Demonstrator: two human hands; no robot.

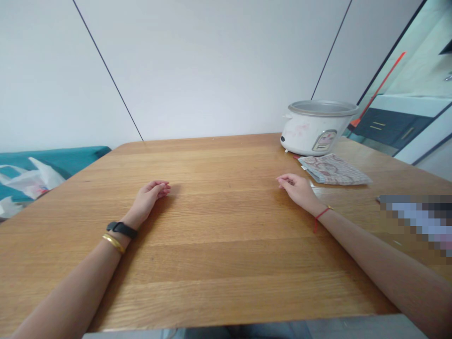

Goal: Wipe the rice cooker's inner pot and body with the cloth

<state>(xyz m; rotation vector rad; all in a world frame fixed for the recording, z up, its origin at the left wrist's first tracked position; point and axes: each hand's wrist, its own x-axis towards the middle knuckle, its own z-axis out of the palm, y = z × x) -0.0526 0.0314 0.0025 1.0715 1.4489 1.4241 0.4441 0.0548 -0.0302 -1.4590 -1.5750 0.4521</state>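
Far out past the left hand, a teal sofa (52, 162) holds a crumpled white plastic bag (31, 181). The left hand (150, 200) lies on an oak-toned wooden table (212, 160), fingers loosely curled and gripping nothing (a black fitness band (122, 230) and a gold bangle (113, 243) sit on that wrist). Across a wide stretch of tabletop, the right hand (298, 190) rests just as slack and empty, a red string bracelet (320, 214) at its wrist. It is the nearer hand to everything ahead: a folded patterned cloth (334, 169) lies just beyond and to its right, long axis running roughly crosswise. Farther ahead of that hand, touching or almost touching the cloth, stands a scuffed white rice cooker (316, 129), its metal rim bare and no lid on. Right of the hand, a pixelated patch (416, 221) hides whatever lies there.
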